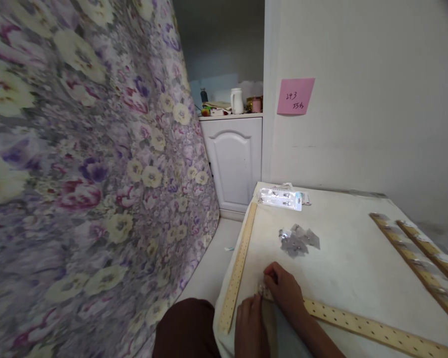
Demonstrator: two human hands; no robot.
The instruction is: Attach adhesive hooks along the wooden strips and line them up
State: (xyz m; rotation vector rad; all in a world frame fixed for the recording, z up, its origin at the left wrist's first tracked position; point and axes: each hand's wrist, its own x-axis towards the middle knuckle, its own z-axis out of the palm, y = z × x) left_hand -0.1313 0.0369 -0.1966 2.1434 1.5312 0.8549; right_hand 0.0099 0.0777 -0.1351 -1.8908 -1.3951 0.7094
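Note:
Both my hands rest at the near left part of a white table (343,258). My right hand (283,291) is curled over the left end of a long perforated wooden strip (373,328), its fingers pinched on a small shiny piece I cannot make out. My left hand (249,325) lies just below it, fingers bent against the strip's end. A second perforated strip (239,266) runs along the table's left edge. A pile of small clear bags (297,239) with metal parts lies beyond my hands.
A blister pack (281,197) lies at the table's far left corner. Two more wooden strips (418,258) with clips lie at the right. A floral curtain (89,164) hangs at left. A pink note (295,96) sticks to the wall; a white cabinet (233,159) stands behind.

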